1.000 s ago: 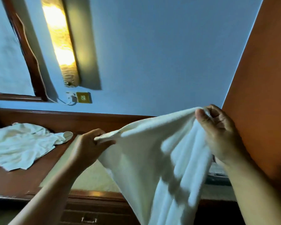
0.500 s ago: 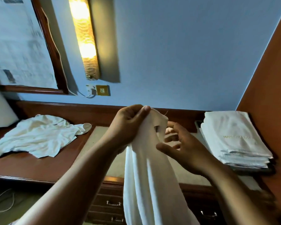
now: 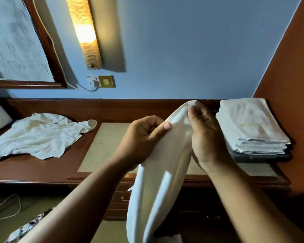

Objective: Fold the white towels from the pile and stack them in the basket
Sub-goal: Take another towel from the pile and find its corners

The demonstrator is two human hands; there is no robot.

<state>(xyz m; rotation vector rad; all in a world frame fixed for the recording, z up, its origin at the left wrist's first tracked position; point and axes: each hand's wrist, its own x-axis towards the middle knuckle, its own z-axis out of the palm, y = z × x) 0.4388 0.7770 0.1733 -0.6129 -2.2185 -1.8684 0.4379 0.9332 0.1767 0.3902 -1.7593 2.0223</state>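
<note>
The white towel (image 3: 158, 190) hangs in seemingly doubled folds, pinched by left hand (image 3: 144, 137) and right hand (image 3: 204, 137).

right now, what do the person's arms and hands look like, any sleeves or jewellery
No sleeves show: the left forearm and right forearm are bare to the frame edge. The left hand and right hand wear no gloves, and no watch, bracelet or ring is visible. The left thumbnail looks short and unpainted.

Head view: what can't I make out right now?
All head view.
held towel: lower end cut off by bottom edge; left hand and right hand cover its top.
basket: hidden under folded stack, only dark rim shows.
gold lettering: too blurred to read.
</note>
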